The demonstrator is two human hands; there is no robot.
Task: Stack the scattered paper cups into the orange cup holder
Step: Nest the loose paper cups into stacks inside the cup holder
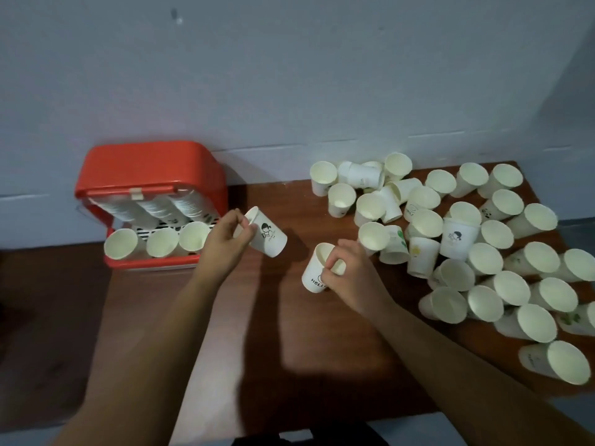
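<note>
Gleaming brown tabletop (289,333), grey wall (289,75) — left grip (225,243) round girl-print cup (270,238), right grip (351,275) round HELLO cup (313,273)

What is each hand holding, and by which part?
The left hand pinches a tilted cup by its rim. The right hand grips a HELLO cup at its rim.

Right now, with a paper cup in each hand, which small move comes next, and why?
Probably nest the white paper cup with the girl print, pinched in the left hand, into the nearest stack of the orange plastic cup holder: it hangs tilted beside it.
</note>
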